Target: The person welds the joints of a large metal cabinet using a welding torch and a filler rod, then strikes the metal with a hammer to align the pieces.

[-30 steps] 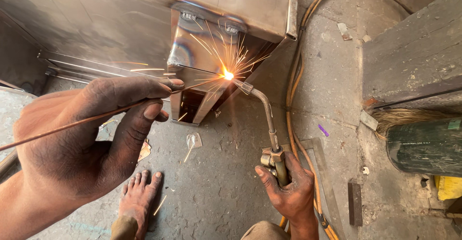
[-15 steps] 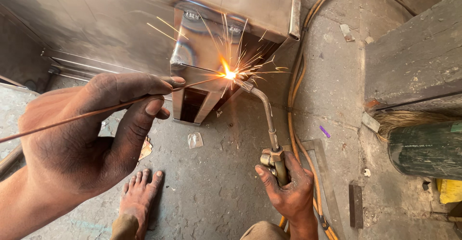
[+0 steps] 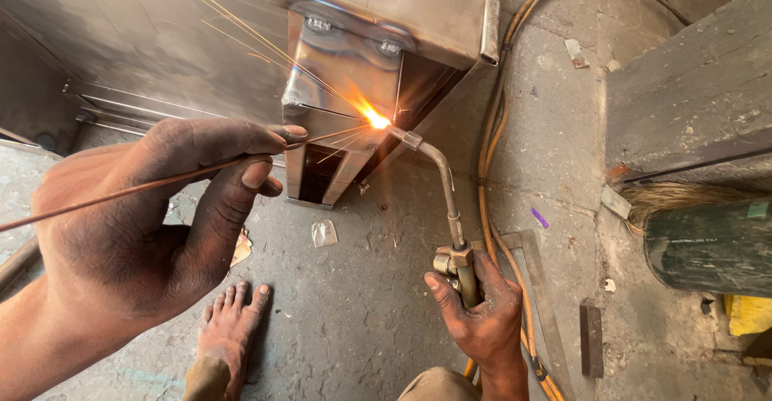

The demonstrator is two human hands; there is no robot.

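Sparks (image 3: 265, 43) off the bracket (image 3: 342, 87) could burn our bare foot (image 3: 229, 329) below it, as our left hand (image 3: 153, 224) pinches the rod (image 3: 145, 188) and right hand (image 3: 478, 312) grips the torch (image 3: 438, 184).

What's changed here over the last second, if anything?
Only the sparks: they fanned right of the flame before and now streak up to the left. The left hand kept its grip on the thin rod, the right hand on the torch, both meeting at the steel box.

Left hand (image 3: 153, 224) and right hand (image 3: 482, 320): bare, ungloved, grimy. Forearms unsleeved. One bare foot (image 3: 229, 329), no shoe.
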